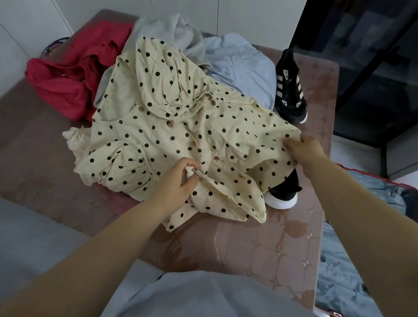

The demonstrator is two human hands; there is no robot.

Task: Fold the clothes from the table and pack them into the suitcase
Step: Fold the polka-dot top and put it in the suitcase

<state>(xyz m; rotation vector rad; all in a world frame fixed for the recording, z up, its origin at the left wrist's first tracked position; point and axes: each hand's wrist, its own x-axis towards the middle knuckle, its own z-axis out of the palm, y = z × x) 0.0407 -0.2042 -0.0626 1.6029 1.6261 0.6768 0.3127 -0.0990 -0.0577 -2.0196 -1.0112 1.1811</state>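
A cream blouse with black polka dots (pixel 174 126) lies crumpled across the middle of the brown table (pixel 249 251). My left hand (pixel 179 180) pinches its front hem near the buttons. My right hand (pixel 303 150) grips the blouse's right edge. Behind it lie a red garment (pixel 69 79), a grey garment (pixel 179 29) and a light blue garment (pixel 242 64). An open suitcase (pixel 375 219) with grey-blue lining sits on the floor to the right of the table.
Two black sneakers rest on the table: a striped sneaker (pixel 289 88) at the right edge, and a white-soled sneaker (pixel 283 192) partly under the blouse. A dark glass cabinet (pixel 370 55) stands at the right. White wall panels run behind the table.
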